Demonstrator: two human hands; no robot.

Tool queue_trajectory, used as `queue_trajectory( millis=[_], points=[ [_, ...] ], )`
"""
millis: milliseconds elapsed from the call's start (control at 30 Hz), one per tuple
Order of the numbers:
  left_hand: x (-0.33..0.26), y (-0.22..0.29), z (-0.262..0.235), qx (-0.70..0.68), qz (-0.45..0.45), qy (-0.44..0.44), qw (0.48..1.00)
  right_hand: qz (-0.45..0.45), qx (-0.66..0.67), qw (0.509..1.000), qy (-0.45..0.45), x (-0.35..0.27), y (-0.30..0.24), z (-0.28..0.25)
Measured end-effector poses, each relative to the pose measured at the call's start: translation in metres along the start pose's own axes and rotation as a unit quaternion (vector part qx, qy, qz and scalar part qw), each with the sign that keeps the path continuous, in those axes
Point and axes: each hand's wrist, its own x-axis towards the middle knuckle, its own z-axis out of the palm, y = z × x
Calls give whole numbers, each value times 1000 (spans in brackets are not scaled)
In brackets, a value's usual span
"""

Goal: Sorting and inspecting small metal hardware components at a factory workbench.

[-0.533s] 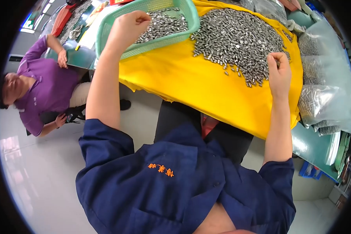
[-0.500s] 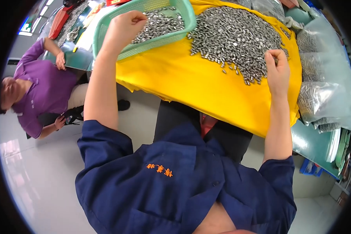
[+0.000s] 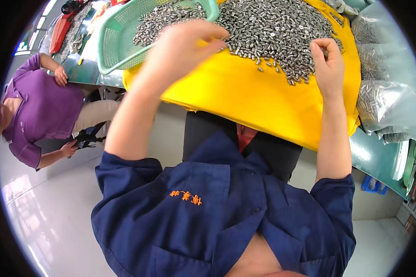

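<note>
Two hands over a heap of small metal pieces (image 3: 272, 27)

Heap lies on a yellow cloth (image 3: 245, 97), upper middle of the view; a few strays sit along its near edge. Pieces short, shiny, rounded.

Left hand (image 3: 185, 48): blurred, over the near right corner of a green basket (image 3: 107, 55), fingertips pointing at the heap's left edge. Thumb and fingers look slightly parted; cannot tell if a piece is between them.

Right hand (image 3: 329, 69): at the heap's right edge, fingers curled in, thumb close to the forefinger. Cannot tell whether it grips anything.

Basket: left of the heap, perforated sides, a batch of like pieces toward its far right part, bare floor at its left end.

Right of the cloth: clear plastic bags (image 3: 383, 104) filled with metal pieces, in a row on a green tabletop (image 3: 379, 159). Blue bin (image 3: 373, 184) below.

Far left: co-worker in a purple shirt (image 3: 48, 101), one hand (image 3: 61, 76) at the table edge, the other near a dark object (image 3: 85, 138) too small to make out.
</note>
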Motion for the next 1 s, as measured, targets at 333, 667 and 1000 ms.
queue_trajectory(
  millis=[333, 667, 1000],
  points=[
    [-1, -11, 82, 175, 62, -63, 981, 17, -92, 995, -36, -16, 7, -12],
    [14, -19, 75, 167, 47, -125, 977, 20, -98, 994, -39, -6, 11, -12],
    [12, -16, 82, 141, 29, -79, 986, -7, -96, 994, -50, -12, 7, -2]
  ],
)
